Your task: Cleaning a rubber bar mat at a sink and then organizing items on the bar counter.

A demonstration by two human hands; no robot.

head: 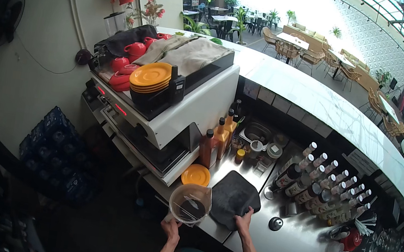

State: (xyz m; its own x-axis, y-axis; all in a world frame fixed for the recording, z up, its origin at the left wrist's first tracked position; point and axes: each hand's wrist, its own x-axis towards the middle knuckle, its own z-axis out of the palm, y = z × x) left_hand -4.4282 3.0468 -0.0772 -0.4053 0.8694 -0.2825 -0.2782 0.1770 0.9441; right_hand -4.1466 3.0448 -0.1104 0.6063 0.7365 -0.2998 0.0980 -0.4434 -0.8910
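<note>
My left hand [171,231] grips the handle of a clear plastic pitcher [189,204] at the counter's near edge. Something dark and round shows at the bottom of the pitcher, but I cannot tell what it is. My right hand [244,220] pinches the near right edge of a black mat [232,197]. The mat lies on the steel worktop or just above it; I cannot tell which. An orange saucer [196,175] sits just behind the pitcher, partly hidden by its rim.
A white espresso machine [198,95] stands at the left, topped with orange saucers [151,73] and red cups [135,49]. Sauce bottles [206,149] stand beside it. Several syrup bottles [316,190] fill the right side, near a metal jigger-like piece [275,223]. A raised marble counter [306,90] curves behind.
</note>
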